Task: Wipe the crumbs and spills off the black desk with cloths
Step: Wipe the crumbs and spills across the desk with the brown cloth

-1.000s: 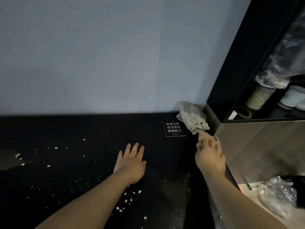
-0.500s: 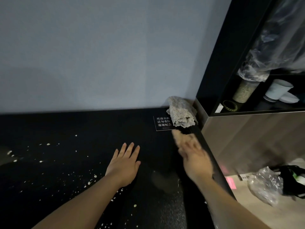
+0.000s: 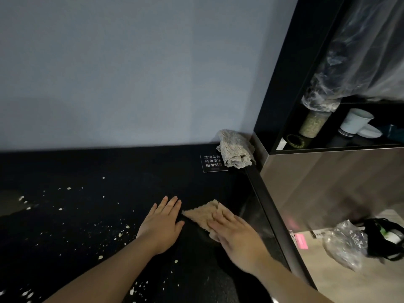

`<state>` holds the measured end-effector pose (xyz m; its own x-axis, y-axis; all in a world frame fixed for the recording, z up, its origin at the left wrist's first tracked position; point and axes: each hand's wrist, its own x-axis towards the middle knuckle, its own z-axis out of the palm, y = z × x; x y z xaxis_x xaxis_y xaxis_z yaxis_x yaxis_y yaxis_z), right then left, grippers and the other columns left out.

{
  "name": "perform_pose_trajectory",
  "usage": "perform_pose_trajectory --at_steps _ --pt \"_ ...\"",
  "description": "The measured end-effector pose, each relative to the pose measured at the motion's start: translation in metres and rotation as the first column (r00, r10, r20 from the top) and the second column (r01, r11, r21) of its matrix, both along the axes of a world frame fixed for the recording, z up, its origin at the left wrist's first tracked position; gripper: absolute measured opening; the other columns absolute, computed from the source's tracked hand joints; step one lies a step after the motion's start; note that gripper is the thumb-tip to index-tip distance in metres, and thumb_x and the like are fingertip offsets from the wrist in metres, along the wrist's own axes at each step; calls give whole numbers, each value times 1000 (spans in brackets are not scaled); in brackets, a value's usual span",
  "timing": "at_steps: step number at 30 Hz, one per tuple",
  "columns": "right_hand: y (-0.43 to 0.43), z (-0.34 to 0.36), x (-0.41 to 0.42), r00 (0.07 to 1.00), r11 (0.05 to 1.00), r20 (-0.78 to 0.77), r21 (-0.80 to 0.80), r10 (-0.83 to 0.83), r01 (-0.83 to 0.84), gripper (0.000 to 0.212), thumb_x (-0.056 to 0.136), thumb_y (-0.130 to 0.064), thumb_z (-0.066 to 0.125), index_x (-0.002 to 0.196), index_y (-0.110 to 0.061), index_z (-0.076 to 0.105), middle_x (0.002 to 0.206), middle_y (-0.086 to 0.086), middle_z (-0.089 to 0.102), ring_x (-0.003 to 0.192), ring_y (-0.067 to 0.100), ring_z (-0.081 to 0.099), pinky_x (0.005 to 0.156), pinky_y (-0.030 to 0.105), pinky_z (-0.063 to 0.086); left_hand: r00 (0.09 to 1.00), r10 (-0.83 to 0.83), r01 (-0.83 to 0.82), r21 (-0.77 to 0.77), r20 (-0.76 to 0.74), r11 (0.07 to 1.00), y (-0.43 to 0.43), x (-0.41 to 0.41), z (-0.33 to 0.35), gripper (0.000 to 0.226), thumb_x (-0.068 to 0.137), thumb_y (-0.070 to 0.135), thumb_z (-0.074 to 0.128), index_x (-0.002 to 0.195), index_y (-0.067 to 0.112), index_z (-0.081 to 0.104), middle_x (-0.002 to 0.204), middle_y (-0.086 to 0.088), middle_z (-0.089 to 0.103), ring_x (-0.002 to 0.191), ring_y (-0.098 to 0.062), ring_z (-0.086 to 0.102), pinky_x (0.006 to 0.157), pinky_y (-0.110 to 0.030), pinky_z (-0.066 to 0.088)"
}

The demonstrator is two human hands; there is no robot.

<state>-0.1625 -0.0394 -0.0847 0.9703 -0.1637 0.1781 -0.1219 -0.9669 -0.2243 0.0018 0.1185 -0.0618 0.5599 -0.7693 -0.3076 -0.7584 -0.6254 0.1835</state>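
head | left hand [image 3: 161, 226] flat on black desk [image 3: 98, 169], fingers straight, holding nothing | right hand [image 3: 237, 236] fingers straight, pressing tan cloth [image 3: 202, 214] down just beside it | grey cloth [image 3: 236, 150] bunched in far-right corner | crumbs [image 3: 65, 207] scattered left

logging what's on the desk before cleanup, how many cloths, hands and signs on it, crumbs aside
cloths: 2, corner cloth and flat cloth
hands: 2, left hand and right hand
signs: 1, sign
total: 5
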Motion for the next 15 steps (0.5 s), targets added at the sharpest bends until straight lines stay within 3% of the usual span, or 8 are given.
perform_pose_trajectory --at_steps 2,5,6,8,10,11,13,15 --pt "-23 7 -14 990 991 -38 21 -133 133 41 91 -36 38 131 -37 47 139 -8 50 130 9 44 97 29 45 1000 -20 20 -10 16 1000 6 -3 -1 60 100 42 24 149 21 -2 158 5 -9 143 -13 -12 116 -33 -3" --pt "-41 0 -25 850 839 -60 142 -523 526 49 101 -35 27 149 -33 19 157 -7 13 145 12 7 115 31 16 999 -44 44 5 29 999 15 -15 -4 64 97 51 19 149 21 -3 157 5 -11 143 -12 -14 116 -34 -5" --pt "-28 0 -22 850 842 -31 117 -527 526 52 100 -31 29 150 -34 13 158 -9 10 145 12 2 115 29 14 998 -57 56 19 32 998 18 -19 -5 72 91 61 11 149 21 -5 157 5 -13 141 -11 -17 116 -35 -7" --pt "12 0 -18 944 942 2 73 -330 329 58 95 -27 38 148 -39 16 154 -15 16 144 9 9 111 24 21 996 -82 82 27 24 996 22 -28 -5 104 63 81 -13 148 21 -10 155 5 -18 136 -9 -24 115 -38 -9" --pt "34 1 -27 996 996 -22 34 -87 88 48 89 -35 39 137 -41 43 143 -19 34 134 6 36 105 24 30 995 -96 94 53 31 994 25 -33 -5 121 43 83 -25 147 23 -12 155 5 -20 132 -9 -28 113 -41 -13" --pt "29 2 -33 996 998 -71 16 -59 60 46 87 -38 36 131 -39 50 139 -18 41 130 7 42 104 27 31 995 -96 94 50 38 994 26 -36 -3 121 42 83 -23 147 24 -13 154 6 -21 134 -10 -27 112 -43 -14" --pt "3 3 -42 973 973 -75 56 -217 222 52 88 -41 26 134 -32 50 144 -12 38 134 13 40 107 34 32 995 -97 95 59 37 994 30 -41 -3 121 42 84 -18 147 25 -14 152 10 -23 140 -14 -24 113 -45 -14" --pt "-14 -2 -47 860 852 -66 114 -506 511 60 91 -45 13 145 -30 32 154 -8 20 143 15 21 111 36 25 996 -77 75 59 37 995 33 -49 -4 121 40 85 -21 145 25 -18 144 13 -30 139 -15 -25 114 -46 -13"
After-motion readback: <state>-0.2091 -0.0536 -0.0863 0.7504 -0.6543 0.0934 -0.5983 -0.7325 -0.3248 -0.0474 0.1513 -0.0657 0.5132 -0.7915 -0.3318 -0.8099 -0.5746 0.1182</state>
